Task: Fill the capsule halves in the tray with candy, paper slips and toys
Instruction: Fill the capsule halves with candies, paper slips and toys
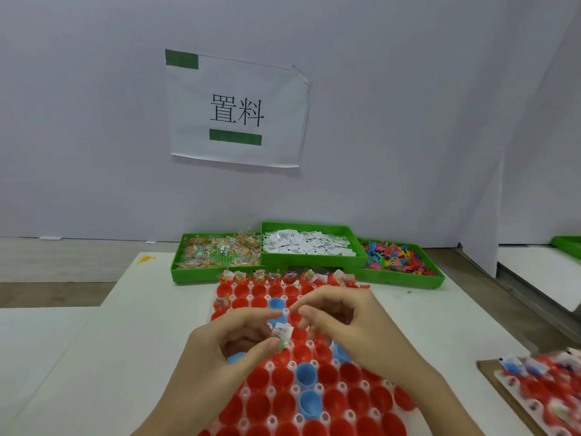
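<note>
A white tray (284,368) of red and a few blue capsule halves lies in front of me. Its far row (287,276) holds candy and paper. My left hand (226,344) hovers over the tray's middle and pinches a small bundle of paper slip and candy (282,333) between thumb and fingers. My right hand (345,319) is just beside it, fingers curled, fingertips close to the bundle; whether it touches the bundle is unclear. Three green bins stand behind: candy (217,253), paper slips (308,243) and coloured toys (397,258).
A second tray of filled capsules (547,385) lies on cardboard at the right edge. A paper sign (237,110) hangs on the white back wall. A yellow toy (145,259) lies on the table at the left. Another green bin (567,245) peeks in at far right.
</note>
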Tool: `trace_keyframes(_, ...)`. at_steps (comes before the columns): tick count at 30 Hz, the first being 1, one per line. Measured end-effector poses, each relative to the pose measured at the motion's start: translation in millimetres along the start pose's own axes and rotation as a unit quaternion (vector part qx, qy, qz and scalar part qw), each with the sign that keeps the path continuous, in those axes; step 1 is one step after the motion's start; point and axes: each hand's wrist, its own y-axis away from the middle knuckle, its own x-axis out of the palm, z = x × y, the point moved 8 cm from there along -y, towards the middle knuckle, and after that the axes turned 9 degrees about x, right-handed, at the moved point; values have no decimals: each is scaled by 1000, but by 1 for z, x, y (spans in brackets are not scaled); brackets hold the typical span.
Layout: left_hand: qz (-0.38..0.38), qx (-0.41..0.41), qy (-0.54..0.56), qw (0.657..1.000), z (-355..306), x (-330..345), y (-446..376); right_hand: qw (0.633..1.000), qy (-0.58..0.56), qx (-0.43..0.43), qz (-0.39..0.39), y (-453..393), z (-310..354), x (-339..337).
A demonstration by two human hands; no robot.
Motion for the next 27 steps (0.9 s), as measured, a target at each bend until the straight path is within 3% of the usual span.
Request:
trace_keyframes(4, -5, -3, 4, 1000, 2, -3, -1, 985, 40, 58, -157, -29, -31, -67)
trace_keyframes(8, -6, -27, 7, 1000, 9, -8, -1, 922, 182, 167, -297, -68, -84, -131)
trace_keyframes(12, -17, -29, 10, 999, 9, -12, -2, 869, 303, 273, -282, -96, -140, -162)
trace_keyframes(17, -24, -31, 23, 999, 7, -16, -3, 829, 283, 406, -258, -106, -184, -176)
trace_keyframes(27, -24, -42, 11, 999, 11, -17, -2, 816, 225, 430, -314, -110, -209, -176)
